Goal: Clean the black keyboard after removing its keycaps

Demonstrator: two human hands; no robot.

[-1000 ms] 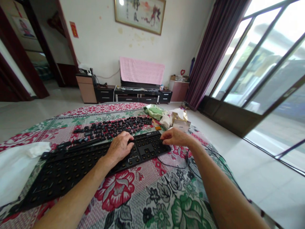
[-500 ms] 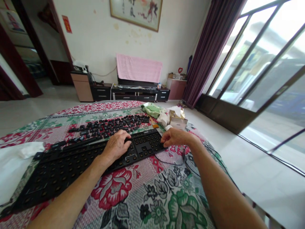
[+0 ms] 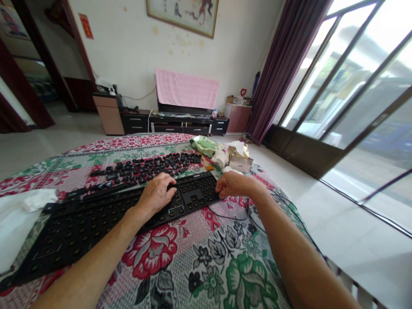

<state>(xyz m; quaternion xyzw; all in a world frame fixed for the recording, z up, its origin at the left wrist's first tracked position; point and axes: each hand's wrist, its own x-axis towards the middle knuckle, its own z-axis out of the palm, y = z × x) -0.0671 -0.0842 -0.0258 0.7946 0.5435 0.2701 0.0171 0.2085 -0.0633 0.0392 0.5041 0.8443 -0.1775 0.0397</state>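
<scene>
A black keyboard base [image 3: 86, 223] with its keycaps taken off lies slantwise on a floral cloth [image 3: 206, 257]. My left hand [image 3: 156, 196] rests palm down on the right part of the base, fingers curled over the sockets. My right hand [image 3: 233, 184] is at the base's right end, fingers bent and pressed against its edge. Whether either hand pinches anything is hidden. A heap of loose black keycaps [image 3: 144, 167] lies just behind the base. The keyboard's cable [image 3: 231, 214] runs off under my right wrist.
A green packet [image 3: 206, 146], crumpled tissues and a gold box [image 3: 240, 159] sit at the far right of the table. White tissue paper [image 3: 28, 201] lies at the left. Behind are a TV stand under a pink towel [image 3: 186, 90], a purple curtain and glass doors.
My right hand has slid from the base's top right corner down to its right edge. The left hand has stayed put. The view has tilted slightly.
</scene>
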